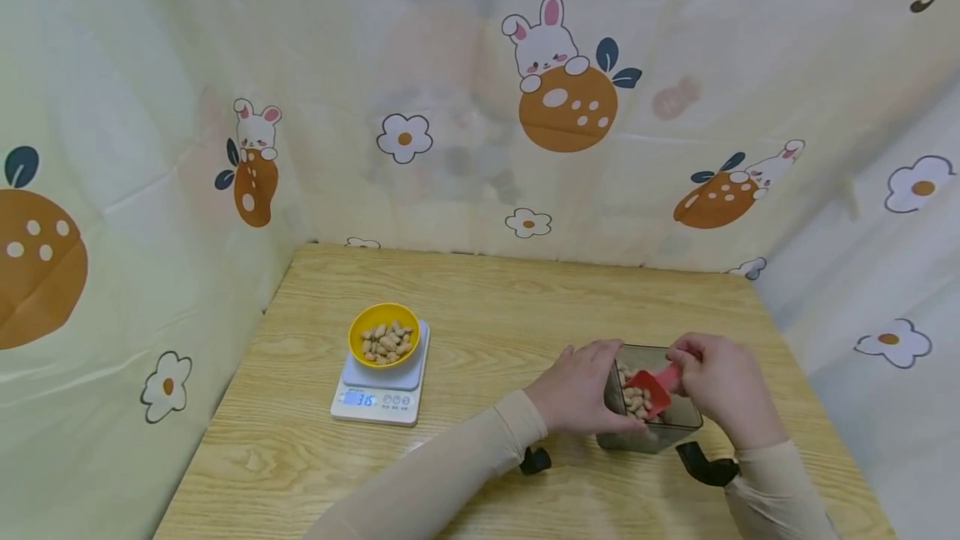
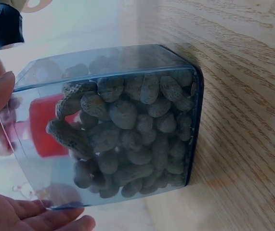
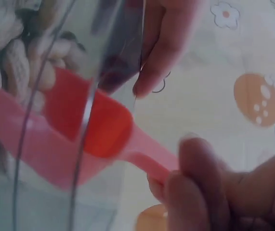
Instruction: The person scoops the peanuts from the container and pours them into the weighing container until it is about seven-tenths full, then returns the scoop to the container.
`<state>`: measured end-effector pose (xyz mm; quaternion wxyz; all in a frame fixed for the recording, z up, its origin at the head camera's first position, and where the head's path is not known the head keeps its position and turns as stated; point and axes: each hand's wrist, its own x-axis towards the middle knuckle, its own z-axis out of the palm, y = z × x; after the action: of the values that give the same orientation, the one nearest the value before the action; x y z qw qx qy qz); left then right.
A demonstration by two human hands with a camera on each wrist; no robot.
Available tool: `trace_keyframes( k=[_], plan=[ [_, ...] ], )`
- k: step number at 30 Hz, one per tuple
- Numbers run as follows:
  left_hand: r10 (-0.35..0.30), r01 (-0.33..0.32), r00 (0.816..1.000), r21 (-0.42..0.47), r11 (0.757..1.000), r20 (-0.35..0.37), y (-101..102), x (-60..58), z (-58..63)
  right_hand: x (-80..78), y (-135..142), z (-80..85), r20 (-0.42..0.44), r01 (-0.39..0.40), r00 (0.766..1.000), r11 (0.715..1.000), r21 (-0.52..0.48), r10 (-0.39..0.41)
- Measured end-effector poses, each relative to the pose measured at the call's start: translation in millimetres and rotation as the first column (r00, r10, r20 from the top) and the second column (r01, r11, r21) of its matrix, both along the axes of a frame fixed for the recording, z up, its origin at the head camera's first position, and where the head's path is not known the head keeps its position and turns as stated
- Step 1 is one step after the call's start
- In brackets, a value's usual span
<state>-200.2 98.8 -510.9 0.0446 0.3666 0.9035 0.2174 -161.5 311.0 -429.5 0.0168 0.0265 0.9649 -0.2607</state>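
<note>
A transparent grey box [image 1: 648,440] holding unshelled peanuts [image 2: 127,139] stands at the right of the table. My left hand [image 1: 573,390] grips the box by its rim, thumb on the near side and fingers on the far side. Between the thumb and fingers of my right hand [image 1: 727,386] is the handle of a red scoop [image 3: 111,127]. The scoop's bowl dips inside the box among the peanuts, and some lie in it. In the right wrist view the box wall partly covers the bowl.
To the left, a white kitchen scale [image 1: 375,411] bears a yellow bowl [image 1: 356,352] with peanuts in it; its display seems to read 315. The wooden table [image 1: 480,298] is enclosed by printed curtains [image 1: 450,65] at the back and both sides.
</note>
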Motion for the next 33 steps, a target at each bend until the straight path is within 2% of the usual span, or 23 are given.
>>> trace_keyframes(
  k=[2,5,8,12,17,19,21,24,27,30,33],
  plan=[
    [0.002,-0.002,1.000,0.000,1.000,0.000,0.2,0.5,0.1,-3.2,7.4,-3.4,0.045,0.057,0.998,0.996,-0.073,-0.054],
    [0.007,-0.007,1.000,-0.007,1.000,-0.001,-0.5,0.9,0.0,-8.2,18.5,-11.3,0.105,0.153,0.985,0.968,-0.201,-0.134],
    [0.008,-0.008,1.000,-0.013,1.000,-0.002,-1.3,1.0,0.1,-10.3,25.2,-18.3,0.152,0.224,0.971,0.921,-0.319,-0.184],
    [0.005,-0.005,1.000,-0.006,1.000,-0.002,-1.3,1.0,0.5,-10.7,32.1,-21.9,0.213,0.284,0.955,0.853,-0.438,-0.208],
    [0.002,-0.002,1.000,0.002,1.000,-0.003,-0.1,0.2,-0.3,-9.1,38.9,-24.6,0.265,0.340,0.937,0.771,-0.539,-0.228],
    [0.002,-0.002,1.000,-0.003,1.000,0.001,0.4,-0.2,-1.5,-7.6,39.1,-27.2,0.259,0.350,0.935,0.757,-0.552,-0.244],
    [0.001,-0.001,1.000,-0.003,1.000,0.002,1.1,-0.8,-3.3,-6.1,36.8,-31.1,0.221,0.345,0.938,0.762,-0.548,-0.266],
    [0.001,-0.001,1.000,-0.001,1.000,-0.003,1.9,-1.2,-5.4,-2.5,30.6,-37.5,0.118,0.314,0.948,0.795,-0.519,-0.297],
    [0.000,0.000,1.000,0.006,1.000,-0.004,2.3,-1.5,-6.5,2.2,23.4,-42.7,-0.018,0.269,0.951,0.856,-0.442,-0.308],
    [-0.001,0.001,1.000,0.017,1.000,0.004,2.1,-1.7,-6.6,7.7,17.5,-44.6,-0.151,0.223,0.948,0.921,-0.319,-0.282],
    [0.002,-0.002,1.000,0.024,1.000,0.006,1.4,-2.1,-6.0,11.6,14.6,-43.7,-0.222,0.179,0.947,0.956,-0.231,-0.230]
  ],
)
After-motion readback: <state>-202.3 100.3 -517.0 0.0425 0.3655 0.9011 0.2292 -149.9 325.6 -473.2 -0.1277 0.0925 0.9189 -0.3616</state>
